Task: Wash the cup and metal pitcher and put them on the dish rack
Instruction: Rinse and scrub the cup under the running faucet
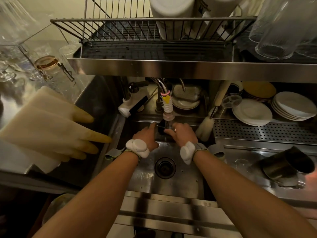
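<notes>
Both my hands are in the steel sink (188,182), under the tap nozzle (167,109). Between them is a small dark cup (161,129), mostly hidden by my fingers. My left hand (147,136) grips its left side, index finger stretched along the rim. My right hand (182,133) wraps its right side. Water runs from the nozzle onto the cup. The metal pitcher (285,164) lies on its side on the steel counter at the right, mouth turned right. The wire dish rack (120,30) stands on the shelf above the sink.
Rubber gloves (56,127) hang over the sink's left edge. A bottle brush (205,124) leans at the sink's right corner. Stacked plates (274,107) sit behind a perforated tray on the right. Glasses (277,31) fill the upper right shelf; white containers (173,12) stand in the rack.
</notes>
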Available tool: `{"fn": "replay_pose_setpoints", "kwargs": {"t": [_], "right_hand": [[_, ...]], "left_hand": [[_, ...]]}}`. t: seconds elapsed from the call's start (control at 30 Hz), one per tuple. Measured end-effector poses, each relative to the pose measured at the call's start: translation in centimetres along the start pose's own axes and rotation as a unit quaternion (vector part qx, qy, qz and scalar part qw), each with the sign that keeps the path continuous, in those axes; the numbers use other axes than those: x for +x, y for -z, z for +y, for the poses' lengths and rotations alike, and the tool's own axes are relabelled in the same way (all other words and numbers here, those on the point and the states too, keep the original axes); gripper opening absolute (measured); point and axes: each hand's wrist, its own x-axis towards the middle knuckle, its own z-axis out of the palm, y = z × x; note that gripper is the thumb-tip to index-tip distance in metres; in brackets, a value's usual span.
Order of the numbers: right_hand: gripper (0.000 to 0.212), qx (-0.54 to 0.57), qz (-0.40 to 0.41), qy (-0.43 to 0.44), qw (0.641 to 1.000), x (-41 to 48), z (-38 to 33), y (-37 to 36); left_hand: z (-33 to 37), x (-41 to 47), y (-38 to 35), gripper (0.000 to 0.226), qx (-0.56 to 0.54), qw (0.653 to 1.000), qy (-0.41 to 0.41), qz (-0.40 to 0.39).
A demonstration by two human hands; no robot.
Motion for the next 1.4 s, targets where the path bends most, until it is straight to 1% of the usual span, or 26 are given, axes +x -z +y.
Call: {"fn": "replay_pose_setpoints", "kwargs": {"t": [0.07, 0.13, 0.17, 0.2, 0.27, 0.3, 0.33, 0.4, 0.47, 0.57, 0.6, 0.67, 0.73, 0.8, 0.9, 0.93, 1.0, 1.03, 1.13, 1.23, 1.27, 1.3, 1.37, 1.4], "right_hand": [[0.032, 0.056, -0.014, -0.013, 0.998, 0.4, -0.2, -0.2], [0.023, 0.129, -0.013, -0.040, 0.991, 0.9, -0.1, -0.3], [0.018, 0.180, -0.026, -0.065, 0.981, 1.0, -0.1, -0.2], [0.014, 0.247, -0.055, -0.091, 0.963, 1.1, -0.2, -0.2], [0.015, 0.390, -0.117, -0.133, 0.904, 1.1, -0.7, -0.5], [0.015, 0.440, -0.128, -0.143, 0.877, 1.0, -1.0, -0.5], [0.014, 0.477, -0.121, -0.151, 0.857, 0.8, -1.2, -0.6], [0.016, 0.524, -0.067, -0.163, 0.833, 0.9, -0.9, -0.7], [0.022, 0.519, -0.012, -0.178, 0.836, 1.0, -0.2, -0.8], [0.039, 0.492, 0.022, -0.209, 0.844, 1.2, 0.2, -0.7], [0.036, 0.503, 0.019, -0.210, 0.838, 1.2, 0.1, -0.7], [0.013, 0.540, -0.013, -0.188, 0.821, 1.0, -0.4, -0.5], [0.018, 0.535, -0.036, -0.165, 0.828, 0.7, -0.4, -0.6], [0.009, 0.506, -0.013, -0.148, 0.850, 0.8, -0.3, -0.8], [0.031, 0.482, 0.021, -0.167, 0.860, 1.2, -0.4, -0.8], [0.030, 0.486, 0.017, -0.167, 0.858, 1.2, -0.4, -0.7], [0.018, 0.494, -0.020, -0.149, 0.856, 1.1, -0.4, -0.8], [0.016, 0.498, -0.031, -0.143, 0.855, 1.0, -0.5, -0.9], [0.022, 0.492, -0.007, -0.134, 0.860, 1.2, -0.4, -1.4], [0.034, 0.474, 0.017, -0.162, 0.865, 1.1, -0.7, -0.9], [0.033, 0.472, 0.016, -0.163, 0.866, 1.2, -0.7, -0.8], [0.027, 0.477, 0.005, -0.161, 0.864, 1.2, -0.7, -0.7], [0.010, 0.478, -0.031, -0.148, 0.865, 0.9, -1.0, -0.5], [0.017, 0.472, -0.039, -0.141, 0.869, 0.9, -1.0, -0.7]], "left_hand": [[-0.2, 0.0, 0.2, 0.095, -0.006, 1.000, 0.002, -0.007], [-0.4, 0.0, 0.1, 0.093, -0.016, 1.000, -0.004, -0.014], [-0.3, 0.0, 0.1, 0.089, -0.021, 1.000, -0.007, -0.017], [-0.4, 0.0, 0.0, 0.084, -0.022, 1.000, -0.009, -0.020], [-0.4, 0.0, 0.0, 0.073, -0.019, 0.999, -0.003, -0.029], [-0.4, 0.1, -0.1, 0.070, -0.015, 0.999, 0.003, -0.034], [-0.4, 0.2, -0.2, 0.067, -0.012, 0.999, 0.007, -0.038], [-0.6, 0.4, -0.2, 0.063, -0.004, 0.999, 0.010, -0.038], [-0.7, 0.7, -0.3, 0.062, 0.000, 0.999, 0.012, -0.041], [-0.8, 1.0, -0.5, 0.059, -0.003, 0.999, 0.010, -0.044], [-0.7, 1.1, -0.6, 0.056, -0.007, 0.999, 0.008, -0.041], [-0.5, 1.2, -0.7, 0.050, -0.018, 0.999, 0.004, -0.031], [-0.3, 1.3, -0.7, 0.046, -0.027, 0.999, 0.002, -0.033], [-0.2, 1.4, -0.6, 0.045, -0.028, 0.999, 0.001, -0.041], [-0.3, 1.3, -0.4, 0.043, -0.035, 0.998, 0.007, -0.045], [-0.4, 1.3, -0.4, 0.043, -0.038, 0.998, 0.008, -0.045], [-0.6, 1.3, -0.2, 0.043, -0.040, 0.998, 0.009, -0.041], [-0.5, 1.2, -0.2, 0.043, -0.040, 0.998, 0.008, -0.040], [-0.5, 1.1, -0.1, 0.043, -0.059, 0.998, 0.005, -0.036], [-0.4, 1.1, -0.1, 0.037, -0.093, 0.995, 0.005, -0.021], [-0.1, 1.1, 0.0, 0.035, -0.114, 0.993, 0.005, -0.016], [0.2, 0.9, 0.1, 0.031, -0.133, 0.991, 0.002, -0.014], [0.9, 1.0, 0.2, 0.027, -0.174, 0.984, -0.006, -0.023], [1.1, 1.2, 0.2, 0.027, -0.197, 0.980, -0.002, -0.030]]}}
